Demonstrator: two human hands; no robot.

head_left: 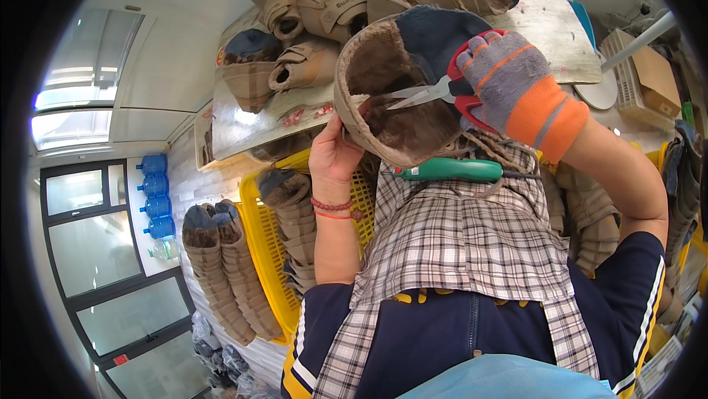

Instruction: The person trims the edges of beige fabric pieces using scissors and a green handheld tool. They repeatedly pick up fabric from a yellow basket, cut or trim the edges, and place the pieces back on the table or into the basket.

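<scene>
My left hand [333,154], bare with a red bead bracelet, grips the lower rim of a tan boot upper with dark brown fur lining [383,96]. My right hand [516,85], in a grey and orange work glove, holds red-handled scissors [435,91]. Their slightly parted blades point left into the fur lining inside the boot opening. A green-handled tool [450,170] lies on my checked apron just below the boot.
Several tan boot uppers [310,23] lie on the worn metal worktable [553,30]. A yellow plastic crate [258,251] at left holds stacked uppers, with more stacks [221,273] beside it. Blue water bottles [155,196] stand by the window. A white basket with a cardboard box [649,74] sits at right.
</scene>
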